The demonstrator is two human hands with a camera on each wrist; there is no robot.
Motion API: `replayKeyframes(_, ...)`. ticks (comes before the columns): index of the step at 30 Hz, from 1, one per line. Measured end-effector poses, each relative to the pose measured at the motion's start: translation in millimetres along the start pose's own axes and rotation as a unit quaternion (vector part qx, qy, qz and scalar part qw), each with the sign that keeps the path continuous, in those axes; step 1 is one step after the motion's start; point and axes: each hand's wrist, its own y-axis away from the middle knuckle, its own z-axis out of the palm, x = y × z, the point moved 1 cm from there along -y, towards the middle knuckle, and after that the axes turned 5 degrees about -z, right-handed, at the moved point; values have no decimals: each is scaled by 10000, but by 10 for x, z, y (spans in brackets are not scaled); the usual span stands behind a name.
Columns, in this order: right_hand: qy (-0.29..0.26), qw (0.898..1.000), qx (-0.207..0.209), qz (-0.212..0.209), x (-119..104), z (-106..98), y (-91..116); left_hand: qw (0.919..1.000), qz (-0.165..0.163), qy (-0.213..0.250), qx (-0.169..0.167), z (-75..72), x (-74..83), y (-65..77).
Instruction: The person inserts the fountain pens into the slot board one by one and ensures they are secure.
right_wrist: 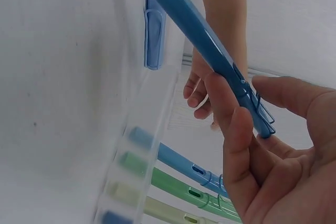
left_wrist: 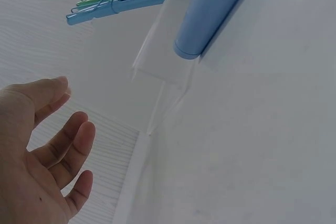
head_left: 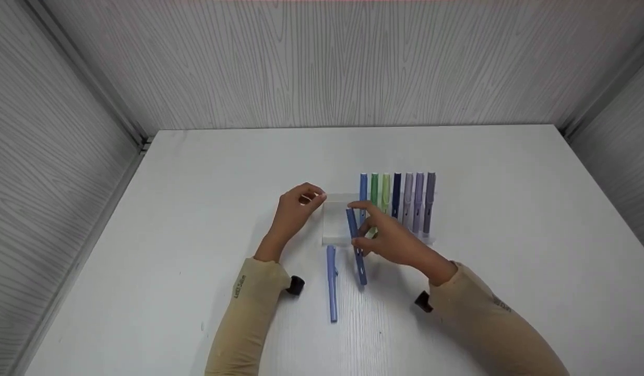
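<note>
My right hand (head_left: 392,241) pinches a blue pen (head_left: 360,271) between thumb and fingers, above the table just in front of a clear rack (head_left: 330,241). In the right wrist view the pen is tilted, its clip close to the thumb. My left hand (head_left: 295,213) is at the rack's far left corner, fingers loosely bent and holding nothing; whether its fingertips touch the rack I cannot tell. A light blue pen (head_left: 332,287) lies on the table before the rack's left end. Several pens rest side by side on the rack's right part, among them a blue pen (right_wrist: 184,163) and a green pen (right_wrist: 176,186).
Further right in the row are a yellow-green pen (head_left: 386,187), a dark navy pen (head_left: 396,193) and several purple pens (head_left: 419,198). The white table (head_left: 144,250) extends around the rack. Wood-grain panels (head_left: 322,62) stand at the back and both sides.
</note>
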Motion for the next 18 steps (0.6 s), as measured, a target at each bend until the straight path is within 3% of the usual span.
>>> replayKeyframes(6,-53,9992,371,-135,-5,-10,-10,10000,-2,-16,-2,-3,7,6)
replayKeyframes(13,265,9935,960,-548,-23,-22,-37,10000,-17,-63,4,-1,12,3)
replayKeyframes(18,224,9917,1129,-578,-50,-35,-68,10000,-39,-76,20,2,-1,-4)
